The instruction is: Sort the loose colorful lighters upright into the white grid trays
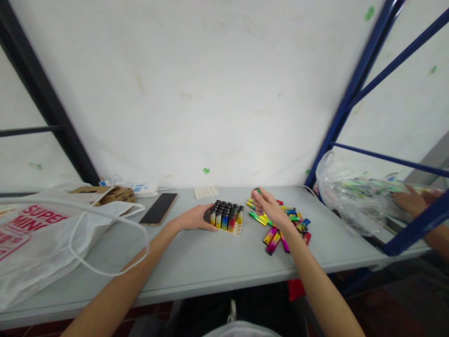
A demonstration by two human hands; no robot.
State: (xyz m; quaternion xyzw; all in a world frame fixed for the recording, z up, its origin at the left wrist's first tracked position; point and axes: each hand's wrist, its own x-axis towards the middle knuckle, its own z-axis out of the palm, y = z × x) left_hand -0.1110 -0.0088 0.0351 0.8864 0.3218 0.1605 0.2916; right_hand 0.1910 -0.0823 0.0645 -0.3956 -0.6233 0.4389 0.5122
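The right hand [268, 206] has its fingers squeezed narrow around one small lighter [258, 191], and only a bit of green and a dark end peek out. The left hand [197, 218] is curled around the nine o'clock side of a white tray [238, 228], with the thumb on the near side and the other fingers tucked round the back. I can't tell whether those fingers press on the tray or on what stands in it.

Standing up in the tray are rows of shiny lighters [224, 219] with black tops, in yellow, blue and red. Some holes at the near right corner show.

Say the tray is the middle of a clock and the wall [224, 93] is at twelve. The right hand is at two o'clock, over the edge of a messy pile of lighters [273, 241] that spreads from three to four, pink, gold, green and red. Another pale tray [206, 192] lies flat at eleven. A phone [159, 209] rests at nine, with a big white bag [38, 243] with red letters farther out. A brown box [119, 194] sits toward ten. Far off at three is another person's hand [409, 202], by a clear plastic bag [331, 187].
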